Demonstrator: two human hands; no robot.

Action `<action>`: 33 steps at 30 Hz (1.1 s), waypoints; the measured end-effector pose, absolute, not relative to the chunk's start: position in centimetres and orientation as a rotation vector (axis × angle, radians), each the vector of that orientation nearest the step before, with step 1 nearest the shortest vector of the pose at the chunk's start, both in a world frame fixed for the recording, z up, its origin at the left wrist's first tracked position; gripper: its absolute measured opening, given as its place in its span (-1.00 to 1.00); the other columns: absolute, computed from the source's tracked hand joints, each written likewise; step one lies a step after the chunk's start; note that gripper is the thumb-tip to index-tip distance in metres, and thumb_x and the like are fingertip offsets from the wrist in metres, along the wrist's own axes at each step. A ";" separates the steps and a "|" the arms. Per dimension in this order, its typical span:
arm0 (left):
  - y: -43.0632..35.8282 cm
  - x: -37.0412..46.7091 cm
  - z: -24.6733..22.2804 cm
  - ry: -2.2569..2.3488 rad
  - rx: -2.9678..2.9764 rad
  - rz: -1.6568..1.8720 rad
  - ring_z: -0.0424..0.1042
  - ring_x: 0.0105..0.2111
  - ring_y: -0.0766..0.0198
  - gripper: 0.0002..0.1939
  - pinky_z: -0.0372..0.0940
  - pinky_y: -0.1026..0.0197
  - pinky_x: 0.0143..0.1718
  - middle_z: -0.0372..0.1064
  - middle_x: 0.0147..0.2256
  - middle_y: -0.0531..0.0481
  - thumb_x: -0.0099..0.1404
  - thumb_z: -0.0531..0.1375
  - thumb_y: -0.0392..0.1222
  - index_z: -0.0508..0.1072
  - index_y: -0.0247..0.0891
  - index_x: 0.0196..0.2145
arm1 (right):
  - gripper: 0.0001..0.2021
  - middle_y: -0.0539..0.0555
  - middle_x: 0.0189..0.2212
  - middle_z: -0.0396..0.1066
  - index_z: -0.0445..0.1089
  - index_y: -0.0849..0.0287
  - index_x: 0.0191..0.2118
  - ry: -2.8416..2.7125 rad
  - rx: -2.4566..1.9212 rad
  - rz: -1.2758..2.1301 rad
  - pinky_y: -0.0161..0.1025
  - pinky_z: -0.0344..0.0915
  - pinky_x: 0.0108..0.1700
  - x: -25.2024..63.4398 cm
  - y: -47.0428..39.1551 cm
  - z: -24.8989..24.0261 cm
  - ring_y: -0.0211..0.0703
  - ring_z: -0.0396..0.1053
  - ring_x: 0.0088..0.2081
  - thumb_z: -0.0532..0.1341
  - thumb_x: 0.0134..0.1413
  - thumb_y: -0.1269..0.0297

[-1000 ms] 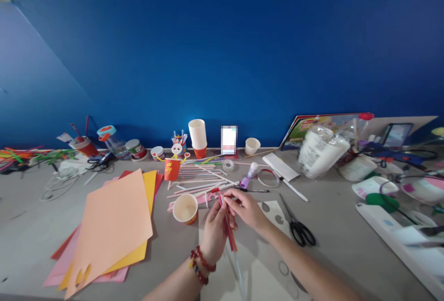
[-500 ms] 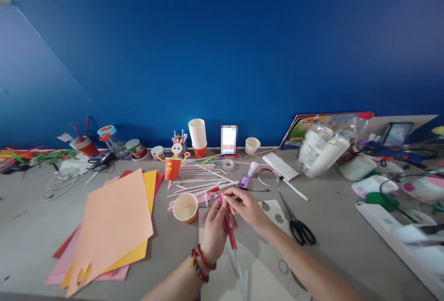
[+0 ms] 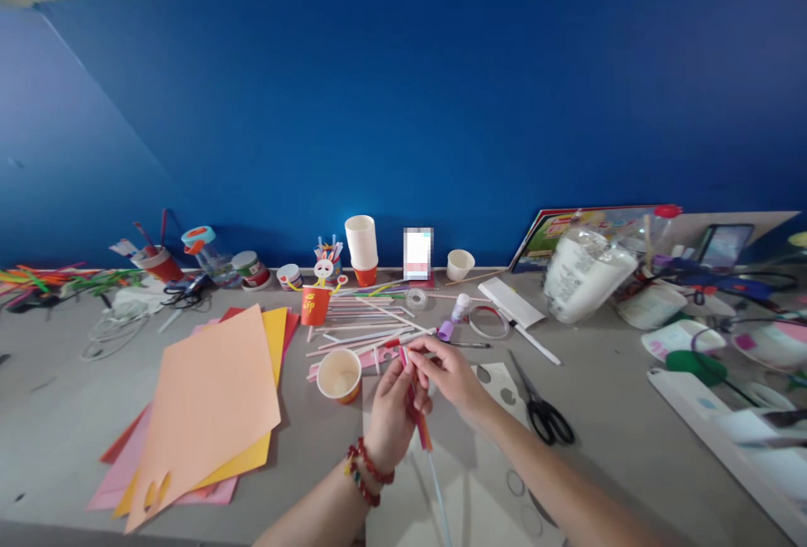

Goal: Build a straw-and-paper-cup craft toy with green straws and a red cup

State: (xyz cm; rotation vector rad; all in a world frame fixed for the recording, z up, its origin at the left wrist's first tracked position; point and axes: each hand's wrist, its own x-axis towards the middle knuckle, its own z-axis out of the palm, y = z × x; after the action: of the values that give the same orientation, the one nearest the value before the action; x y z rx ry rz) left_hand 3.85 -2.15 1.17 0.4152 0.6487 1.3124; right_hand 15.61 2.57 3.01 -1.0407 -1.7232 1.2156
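Jointly, left hand (image 3: 389, 417) and right hand (image 3: 455, 379) pinch pink and orange strips (image 3: 422, 431); uneven fingertip pressure could make them slip askew.

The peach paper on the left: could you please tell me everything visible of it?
The peach sheet looks like smooth card. It lies flat and slanted on top of a yellow sheet, a pink sheet and a red sheet. Two leaf-shaped holes near its lowest corner show yellow. Nothing lies on it.
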 end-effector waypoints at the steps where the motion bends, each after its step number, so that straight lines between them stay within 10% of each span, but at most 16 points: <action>1: -2.2 3.8 1.3 0.648 0.419 1.312 0.07 -0.67 0.53 -0.70 0.05 0.37 -0.60 0.30 -0.53 0.12 0.14 0.37 -0.05 0.37 -0.26 -0.33 | -0.72 -0.11 -0.64 0.29 0.42 0.16 -0.22 -1.720 -1.040 1.217 -0.33 0.32 -0.46 15.6 2.6 3.1 -0.28 0.33 -0.60 0.16 0.25 0.04; 33: -2.2 4.1 1.4 0.660 0.410 1.304 0.04 -0.68 0.54 -0.63 0.00 0.39 -0.61 0.25 -0.58 0.17 0.08 0.40 -0.04 0.34 -0.26 -0.33 | -0.73 -0.11 -0.62 0.30 0.41 0.15 -0.23 -1.644 -1.025 1.279 -0.34 0.31 -0.47 15.6 2.1 3.0 -0.29 0.33 -0.59 0.18 0.24 0.03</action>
State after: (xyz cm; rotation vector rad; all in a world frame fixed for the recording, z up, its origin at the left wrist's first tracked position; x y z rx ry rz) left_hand 4.10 -2.23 1.42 0.4101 0.6603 1.3042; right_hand 15.64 2.13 2.98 -1.0246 -1.6442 1.2786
